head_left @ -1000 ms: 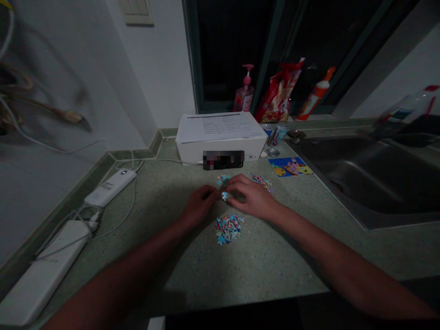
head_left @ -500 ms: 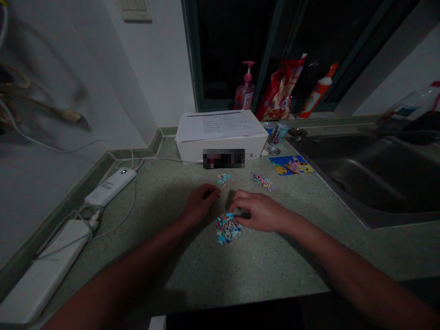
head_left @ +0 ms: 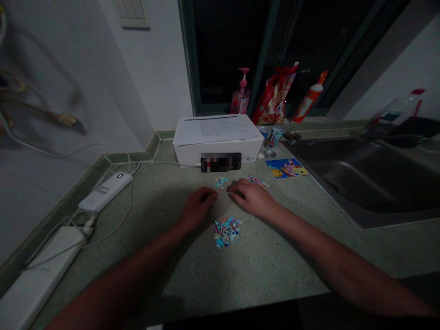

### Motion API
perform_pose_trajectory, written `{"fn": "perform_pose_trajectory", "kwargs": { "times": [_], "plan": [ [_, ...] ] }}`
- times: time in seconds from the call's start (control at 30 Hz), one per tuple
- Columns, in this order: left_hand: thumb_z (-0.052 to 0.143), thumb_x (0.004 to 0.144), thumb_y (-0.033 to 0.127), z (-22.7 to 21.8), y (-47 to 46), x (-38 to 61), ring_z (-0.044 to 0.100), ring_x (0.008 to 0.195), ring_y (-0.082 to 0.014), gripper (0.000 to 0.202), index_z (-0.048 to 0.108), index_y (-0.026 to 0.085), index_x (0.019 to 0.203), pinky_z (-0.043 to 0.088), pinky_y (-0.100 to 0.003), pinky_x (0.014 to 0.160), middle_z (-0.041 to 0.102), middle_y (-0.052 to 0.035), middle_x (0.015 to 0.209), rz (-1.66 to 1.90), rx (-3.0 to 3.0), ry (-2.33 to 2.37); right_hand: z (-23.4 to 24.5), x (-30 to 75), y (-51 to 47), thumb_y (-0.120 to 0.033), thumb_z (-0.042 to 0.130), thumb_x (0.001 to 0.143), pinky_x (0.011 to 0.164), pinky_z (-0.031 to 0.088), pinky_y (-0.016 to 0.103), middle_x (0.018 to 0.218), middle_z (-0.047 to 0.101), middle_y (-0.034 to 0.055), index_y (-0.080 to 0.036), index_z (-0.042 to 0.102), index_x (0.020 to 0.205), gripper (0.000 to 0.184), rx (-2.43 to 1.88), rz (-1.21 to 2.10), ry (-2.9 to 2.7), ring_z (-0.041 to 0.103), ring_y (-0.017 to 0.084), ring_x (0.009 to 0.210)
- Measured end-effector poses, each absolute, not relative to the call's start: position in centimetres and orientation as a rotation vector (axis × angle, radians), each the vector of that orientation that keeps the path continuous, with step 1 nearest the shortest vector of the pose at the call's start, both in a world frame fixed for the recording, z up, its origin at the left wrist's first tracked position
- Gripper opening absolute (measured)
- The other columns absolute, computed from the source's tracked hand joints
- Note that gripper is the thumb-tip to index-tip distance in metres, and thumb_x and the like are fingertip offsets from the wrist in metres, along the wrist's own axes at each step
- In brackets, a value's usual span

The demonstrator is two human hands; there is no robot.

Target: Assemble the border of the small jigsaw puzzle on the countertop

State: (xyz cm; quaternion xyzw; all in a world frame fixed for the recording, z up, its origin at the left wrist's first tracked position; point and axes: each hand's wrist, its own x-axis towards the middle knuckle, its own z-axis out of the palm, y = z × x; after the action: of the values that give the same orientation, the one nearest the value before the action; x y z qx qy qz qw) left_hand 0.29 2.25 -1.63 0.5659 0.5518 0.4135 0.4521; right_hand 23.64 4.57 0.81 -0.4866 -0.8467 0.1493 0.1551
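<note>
Small jigsaw puzzle pieces lie in three groups on the speckled green countertop (head_left: 161,206). The largest loose pile (head_left: 226,232) of blue and pink pieces lies just below my hands. My left hand (head_left: 199,208) rests curled on the counter, nearest a small blue group (head_left: 221,182), with nothing visible in it. My right hand (head_left: 250,198) has its fingertips drawn together on the counter, next to a pinkish group (head_left: 258,182). Anything between those fingers is hidden. A colourful cartoon picture card (head_left: 286,167) lies beyond them.
A white box (head_left: 217,153) topped with printed paper stands behind the pieces. Two white power banks (head_left: 105,191) and cables lie at left. A steel sink (head_left: 364,181) lies at right. Bottles, a can and a red bag stand at the back.
My right hand has moved away from the large pile, back toward the far groups. The view has shifted slightly, and the large pile looks a little more spread.
</note>
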Motion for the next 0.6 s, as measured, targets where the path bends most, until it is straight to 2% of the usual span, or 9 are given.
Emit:
{"fn": "perform_pose_trajectory", "kwargs": {
  "times": [0.17,0.4,0.6],
  "plan": [
    [0.067,0.081,0.048,-1.5,2.2,0.4,0.067,0.075,-0.0197,0.031,0.076,0.02,0.091,0.051,-0.03,0.069,0.076,-0.0044,0.085,1.032,1.377,1.341,2.0,21.1,6.7,-0.031,0.056,0.11,0.088,0.055,0.036,0.13,0.071,0.0138,-0.02,0.075,0.133,0.031,-1.702,0.254,-2.407,0.074,0.028,0.108],
    [0.066,0.079,0.043,-1.0,2.1,0.5,0.065,0.072,-0.0189,0.026,0.074,0.02,0.087,0.051,-0.031,0.071,0.075,-0.0035,0.082,1.023,1.378,1.329,1.7,19.5,8.3,-0.031,0.055,0.109,0.082,0.052,0.034,0.126,0.07,0.0143,-0.02,0.079,0.12,0.028,-1.877,0.203,-2.383,0.073,0.027,0.105],
    [0.066,0.08,0.045,-1.3,2.2,0.4,0.065,0.071,-0.0194,0.027,0.073,0.02,0.088,0.051,-0.032,0.069,0.073,-0.003,0.08,1.021,1.391,1.315,0.8,20.4,9.1,-0.029,0.067,0.101,0.076,0.047,0.032,0.118,0.074,0.0123,-0.02,0.077,0.113,0.018,-1.867,0.248,-2.253,0.071,0.025,0.098]
  ]
}}
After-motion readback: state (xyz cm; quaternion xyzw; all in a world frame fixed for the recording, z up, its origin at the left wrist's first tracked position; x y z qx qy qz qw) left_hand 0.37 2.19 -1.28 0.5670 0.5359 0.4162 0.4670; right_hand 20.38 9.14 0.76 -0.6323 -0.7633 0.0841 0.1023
